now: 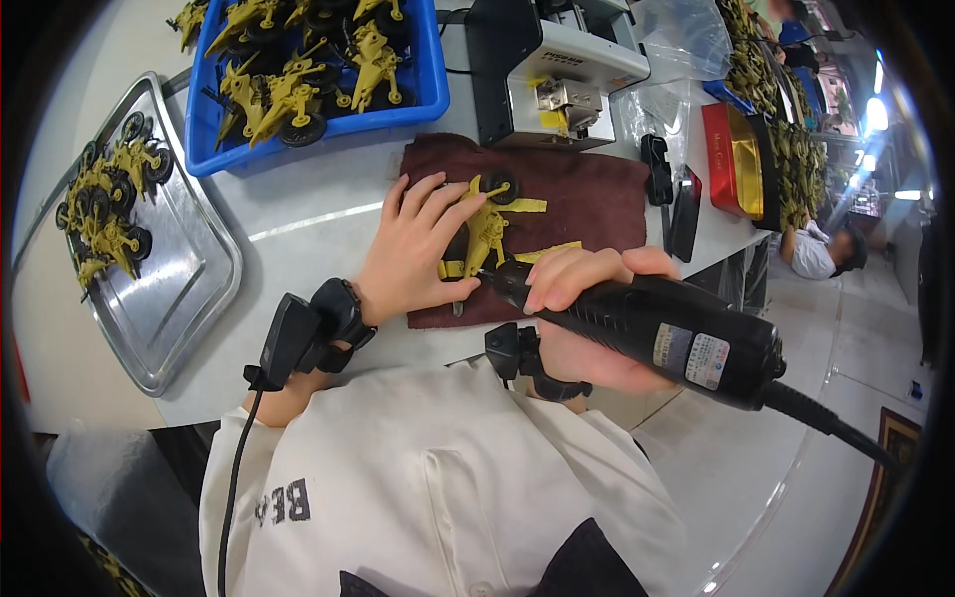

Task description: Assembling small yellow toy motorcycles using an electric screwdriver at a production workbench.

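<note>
My left hand (410, 254) pins down a yellow toy motorcycle (486, 229) with a black wheel, its thumb at the near end and its fingertips along the far side. My right hand (582, 277) wraps round a black corded electric screwdriver (647, 323). The tool lies nearly flat, and its bit points left at the toy's near end, by my left thumb. Whether the bit sits in a screw is too small to tell. Under the toy is a dark red cloth (602, 194), with a yellow strip (525, 206) beside it.
A steel tray (214, 284) holding several toy motorcycles (114, 199) lies at left. Behind it stands a blue bin (383, 121) full of more. A white and black machine (587, 60) is at the back, with a red box (723, 159) and a black flat object (684, 214) to the right.
</note>
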The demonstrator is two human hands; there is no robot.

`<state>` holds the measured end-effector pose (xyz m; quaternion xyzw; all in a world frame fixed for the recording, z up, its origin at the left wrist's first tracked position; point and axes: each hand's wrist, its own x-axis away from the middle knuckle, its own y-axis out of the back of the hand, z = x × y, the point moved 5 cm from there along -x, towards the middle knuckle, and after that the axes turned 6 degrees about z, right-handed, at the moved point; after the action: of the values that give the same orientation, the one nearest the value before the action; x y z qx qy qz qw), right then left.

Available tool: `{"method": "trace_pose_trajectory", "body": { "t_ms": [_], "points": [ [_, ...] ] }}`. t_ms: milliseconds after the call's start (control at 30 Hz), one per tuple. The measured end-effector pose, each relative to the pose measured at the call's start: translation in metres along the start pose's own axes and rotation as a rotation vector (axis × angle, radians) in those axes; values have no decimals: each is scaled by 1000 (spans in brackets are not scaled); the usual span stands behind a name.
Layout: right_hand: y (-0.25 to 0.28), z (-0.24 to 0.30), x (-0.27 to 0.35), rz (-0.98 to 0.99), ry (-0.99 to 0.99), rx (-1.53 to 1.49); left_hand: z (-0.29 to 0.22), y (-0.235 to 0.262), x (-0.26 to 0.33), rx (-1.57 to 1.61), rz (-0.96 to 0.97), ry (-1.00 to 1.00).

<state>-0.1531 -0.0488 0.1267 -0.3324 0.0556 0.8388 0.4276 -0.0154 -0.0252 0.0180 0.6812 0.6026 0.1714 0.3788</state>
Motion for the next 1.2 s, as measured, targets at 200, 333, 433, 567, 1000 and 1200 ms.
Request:
{"method": "trace_pose_trajectory", "body": {
  "t_ms": [200,333,433,567,1000,1200],
  "points": [
    [-3,-15,9,-73,12,44,1,-1,3,6,-11,11],
    [0,-30,18,-105,1,41,-1,-2,3,1,1,8],
    [-6,-26,15,6,-83,140,-1,-3,3,-12,22,16],
    [-12,-26,18,23,-23,178,-2,-3,1,-39,35,24],
    [30,18,-5,-519,111,56,-13,25,11,1,-167,-13],
    [84,18,15,-731,-26,293,26,145,105,-299,-447,253]
  ]
}}
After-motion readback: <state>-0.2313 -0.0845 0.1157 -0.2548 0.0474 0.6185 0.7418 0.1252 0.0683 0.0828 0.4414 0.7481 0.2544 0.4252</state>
